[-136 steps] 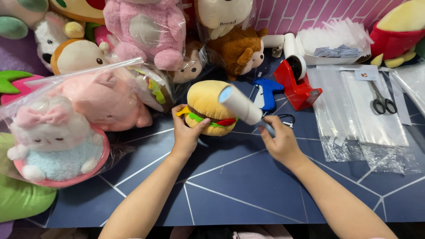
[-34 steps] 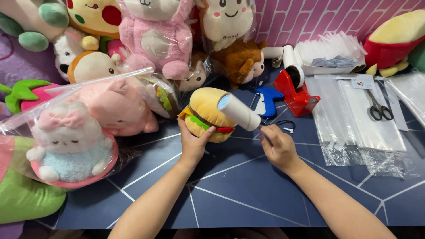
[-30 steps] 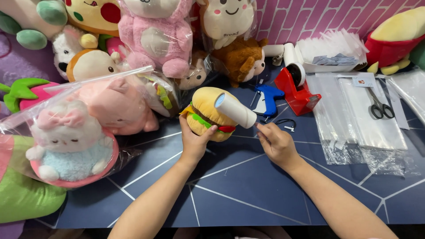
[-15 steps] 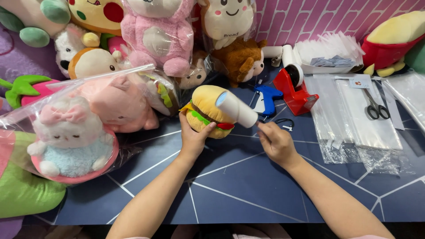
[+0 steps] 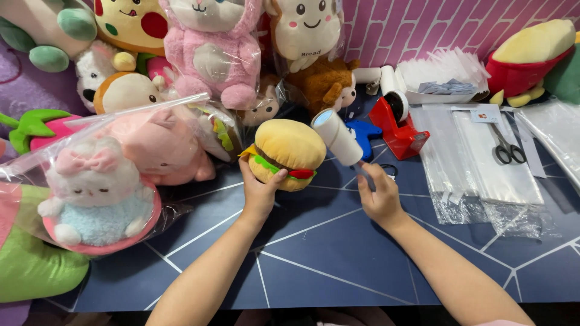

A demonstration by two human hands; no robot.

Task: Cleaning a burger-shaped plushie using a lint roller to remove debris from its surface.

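Observation:
My left hand (image 5: 257, 188) grips a burger-shaped plush toy (image 5: 287, 152) from below, holding it just above the dark blue table (image 5: 314, 253). My right hand (image 5: 378, 194) holds the handle of a white lint roller (image 5: 337, 137). The roller head is lifted clear of the burger and sits just to the right of its bun, tilted up and away from me.
Bagged plush toys (image 5: 115, 163) crowd the left and back. Behind the burger lie a blue tagging gun (image 5: 364, 131) and a red tape dispenser (image 5: 399, 124). Clear plastic bags (image 5: 483, 163) and scissors (image 5: 501, 147) lie at the right, with a red and yellow plush (image 5: 531, 54) beyond.
The lint roller has swung off the top of the burger toward the right and now stands apart from it. My left hand keeps hold of the burger.

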